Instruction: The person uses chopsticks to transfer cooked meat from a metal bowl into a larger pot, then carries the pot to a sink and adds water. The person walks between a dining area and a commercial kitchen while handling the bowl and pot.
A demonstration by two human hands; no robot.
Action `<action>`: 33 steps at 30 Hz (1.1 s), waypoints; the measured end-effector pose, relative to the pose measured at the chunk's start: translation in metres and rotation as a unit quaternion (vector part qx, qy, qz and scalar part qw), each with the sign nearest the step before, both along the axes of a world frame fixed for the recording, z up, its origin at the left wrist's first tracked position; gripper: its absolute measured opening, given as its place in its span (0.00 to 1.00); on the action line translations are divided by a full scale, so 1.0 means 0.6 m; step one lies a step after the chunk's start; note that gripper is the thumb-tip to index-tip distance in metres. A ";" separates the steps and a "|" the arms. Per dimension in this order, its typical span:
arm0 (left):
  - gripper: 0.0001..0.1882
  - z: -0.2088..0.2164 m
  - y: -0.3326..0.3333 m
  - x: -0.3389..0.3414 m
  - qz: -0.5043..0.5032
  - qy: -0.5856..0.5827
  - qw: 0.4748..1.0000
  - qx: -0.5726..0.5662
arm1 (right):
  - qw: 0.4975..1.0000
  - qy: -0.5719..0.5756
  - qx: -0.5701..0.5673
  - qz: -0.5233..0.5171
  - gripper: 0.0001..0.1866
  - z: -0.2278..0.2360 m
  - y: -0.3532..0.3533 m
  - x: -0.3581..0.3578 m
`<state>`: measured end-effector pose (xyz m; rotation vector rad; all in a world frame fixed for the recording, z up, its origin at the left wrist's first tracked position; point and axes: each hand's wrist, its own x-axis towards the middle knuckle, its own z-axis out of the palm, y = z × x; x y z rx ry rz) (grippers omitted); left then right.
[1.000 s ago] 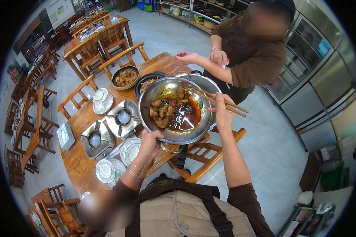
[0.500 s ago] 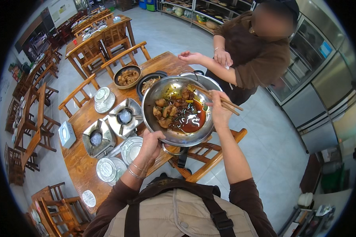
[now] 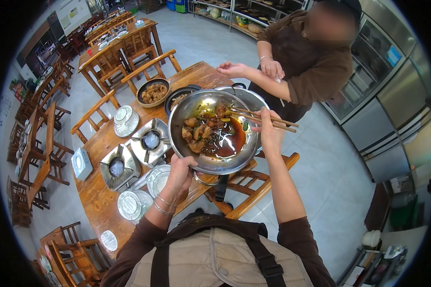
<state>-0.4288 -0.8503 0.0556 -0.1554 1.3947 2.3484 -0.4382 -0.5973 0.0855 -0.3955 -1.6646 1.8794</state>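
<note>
My left hand (image 3: 181,173) grips the near left rim of a wide steel bowl (image 3: 178,148), which is held up over the table's right edge. Inside the bowl, chunks of braised meat (image 3: 196,136) are heaped on the left, and dark reddish oily sauce (image 3: 231,138) pools on the right. My right hand (image 3: 269,134) is closed around a pair of wooden chopsticks (image 3: 285,125) at the bowl's right side. Their tips reach in near a piece of meat at the far side. Partly hidden behind the bowl is another steel pan (image 3: 256,101).
On the wooden table (image 3: 93,196) stand two gas stoves (image 3: 117,167), stacked wrapped dishes (image 3: 129,204), a tissue box (image 3: 81,163) and a pan of meat (image 3: 153,93). A co-worker (image 3: 297,71) stands beyond the table's right edge. A wooden chair (image 3: 268,186) is close by my right arm.
The bowl has shifted slightly left and toward the far side. The chopsticks have turned flatter, with my right hand a little farther right. The co-worker's arms have barely moved.
</note>
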 end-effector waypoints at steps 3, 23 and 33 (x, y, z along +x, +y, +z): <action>0.15 0.006 -0.002 0.003 -0.001 0.002 1.000 0.001 | 0.998 0.017 -0.054 -0.015 0.17 -0.014 0.010 -0.007; 0.20 0.007 -0.018 -0.003 0.016 0.002 1.000 -0.014 | 0.998 0.009 -0.059 0.029 0.17 0.019 -0.001 0.006; 0.14 -0.001 -0.016 0.001 0.022 0.010 1.000 -0.015 | 0.999 0.042 -0.019 0.029 0.15 0.017 -0.036 0.033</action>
